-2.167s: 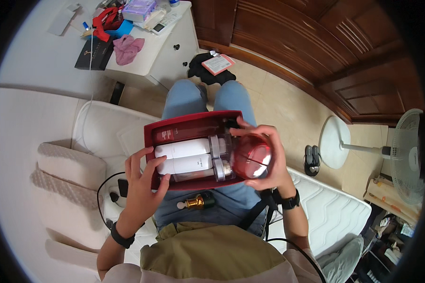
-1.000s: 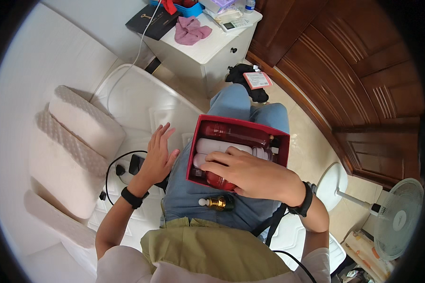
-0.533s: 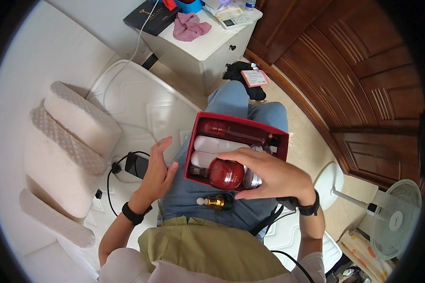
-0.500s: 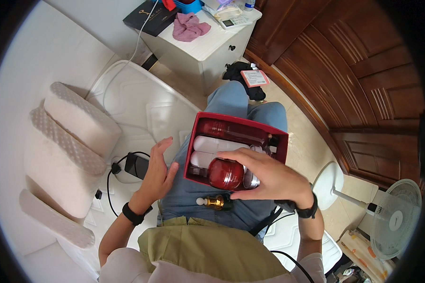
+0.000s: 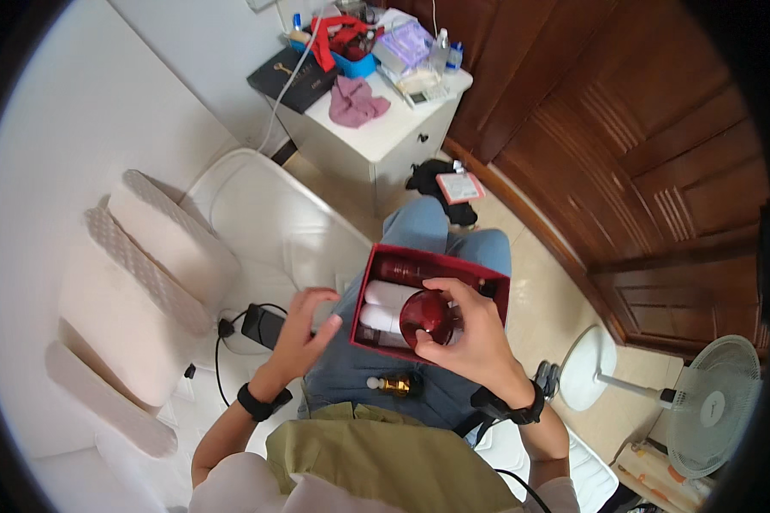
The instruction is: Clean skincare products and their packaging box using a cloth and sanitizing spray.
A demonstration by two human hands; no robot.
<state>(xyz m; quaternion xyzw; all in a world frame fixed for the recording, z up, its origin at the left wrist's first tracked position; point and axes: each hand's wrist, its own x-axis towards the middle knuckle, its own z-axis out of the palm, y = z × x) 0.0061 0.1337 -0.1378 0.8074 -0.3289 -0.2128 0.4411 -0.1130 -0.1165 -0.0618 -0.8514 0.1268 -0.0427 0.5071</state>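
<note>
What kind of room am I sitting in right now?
Most likely a bedroom, judging by the white quilted mattress, the cream contoured pillows and the small white drawer cabinet with a round black knob.

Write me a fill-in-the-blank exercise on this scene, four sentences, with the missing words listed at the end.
1. The person's right hand grips a round, glossy ____ container.
2. The left hand, its fingers apart, holds ____.
3. The small gold bottle with a rounded white tip lies on the person's ____ denim jeans.
4. The white pedestal fan stands to the person's ____.

Missing words: red; nothing; blue; right.
</note>
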